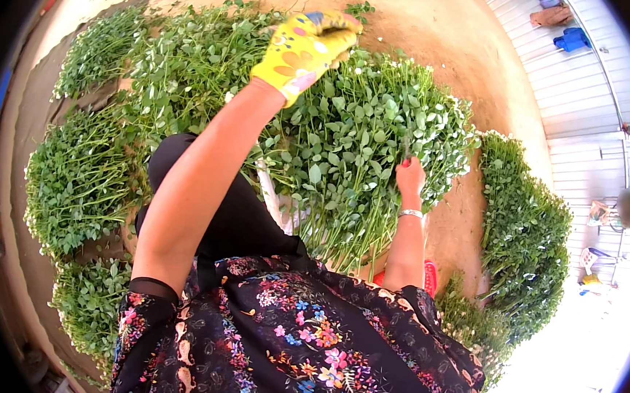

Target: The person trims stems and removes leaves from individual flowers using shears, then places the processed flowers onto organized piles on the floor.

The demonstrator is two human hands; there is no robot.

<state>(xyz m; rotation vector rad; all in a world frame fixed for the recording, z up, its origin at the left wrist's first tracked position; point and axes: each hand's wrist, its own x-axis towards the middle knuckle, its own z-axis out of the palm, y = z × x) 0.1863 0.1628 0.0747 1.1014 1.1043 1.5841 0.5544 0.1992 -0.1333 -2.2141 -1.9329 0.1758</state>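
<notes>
Two hands are out over the greens: the left hand [301,55], in a yellow patterned glove, and the bare right hand [410,180]. The gloved fingers are curled, with a narrow gap showing by the thumb; whether anything is pinched there I cannot tell. The right fingers are folded closed round a small red tool [406,161], whose kind is too unclear to tell.

The pile [364,127] lies to the right of the glove and nearer the body, while the right hand is at the pile's right side, among or just above the leaves. That makes the right hand the nearer one to the pile's middle. Its stems run lengthwise away from the person: bare ends by the lap, leafy tops toward the far and right edges. Dense leaves hide single stems, and how high the glove hangs over them cannot be judged.

The left forearm crosses in front of the greens on that side, and a black-clad leg [216,204] comes between them and the body. A pale sheet [268,193] shows between leg and pile, and a red shoe [430,277] beside the right forearm. Farther out, bundles [83,173] lie on dark cloth [32,118] to the left; more greens [520,233] lie right, across bare floor [512,86], near a white wall [570,105].
</notes>
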